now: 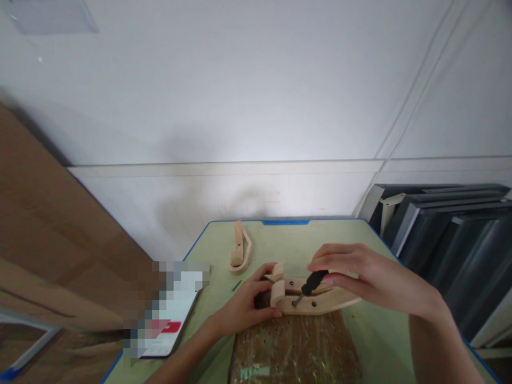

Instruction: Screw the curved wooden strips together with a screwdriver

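Note:
My left hand (pixel 246 304) is closed around the left end of a pale wooden bracket (pixel 330 306) with a curled, rounded end and several dark screw holes. My right hand (pixel 356 266) grips the black handle of a screwdriver (pixel 314 281) from above. Its metal shaft slants down to the left, and the tip meets one of the holes in the near side of the wood. Beneath the bracket lies a brown, scuffed board (pixel 296 349) that looks wrapped in clear tape. Part of the bracket's right end passes behind my right hand.
A similar hook-shaped wooden piece (pixel 248 249) lies farther back on the pale green table (pixel 280 240). A small dark pin or screw (pixel 236 286) rests left of my left hand. A phone or tablet (pixel 184 304), partly blurred, stands at left. Dark panels (pixel 448 240) lean at right.

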Tool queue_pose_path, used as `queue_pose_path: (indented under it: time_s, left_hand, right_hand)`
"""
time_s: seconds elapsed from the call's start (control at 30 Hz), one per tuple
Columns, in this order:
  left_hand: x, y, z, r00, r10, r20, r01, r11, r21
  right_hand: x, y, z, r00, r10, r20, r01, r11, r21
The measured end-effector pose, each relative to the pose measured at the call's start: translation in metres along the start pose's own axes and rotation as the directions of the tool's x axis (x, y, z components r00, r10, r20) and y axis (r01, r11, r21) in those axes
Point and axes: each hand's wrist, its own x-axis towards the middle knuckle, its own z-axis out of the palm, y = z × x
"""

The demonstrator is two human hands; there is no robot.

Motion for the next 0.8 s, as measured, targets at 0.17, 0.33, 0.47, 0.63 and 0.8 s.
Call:
queue_pose_path:
  time_s: [0.17, 0.33, 0.47, 0.63, 0.8]
  left_hand:
    - [0.0004, 0.0008, -0.0005, 1.000, 0.007, 0.002, -0.007, 1.000, -0.007]
    - [0.0002, -0.0010, -0.0001, 1.000, 0.011, 0.006, -0.011, 1.000, 0.005]
    - [0.0002, -0.0027, 0.0008, 1.000, 0.015, -0.009, -0.015, 1.000, 0.003]
    - [0.0006, -0.0015, 0.0011, 1.000, 0.006, 0.006, -0.006, 1.000, 0.001]
    - [0.0002, -0.0019, 0.0016, 1.000, -0.001, -0.006, 0.002, 1.000, 0.010]
  right_hand:
    - [-0.0014, 0.0017, 0.0003, 1.000, -0.012, 0.004, 0.012, 1.000, 0.018]
    - [-0.0010, 0.0019, -0.0002, 1.000, 0.022, -0.004, -0.022, 1.000, -0.019]
    - [-0.0012, 0.0026, -0.0009, 1.000, 0.021, 0.015, -0.021, 1.000, -0.012]
    - [0.0014, 0.0040, 0.0020, 0.999, 0.039, -0.008, -0.040, 0.997, -0.066]
    - [0.0034, 0.0010, 0.0070, 0.991, 0.123, -0.042, -0.129, 0.976, -0.178]
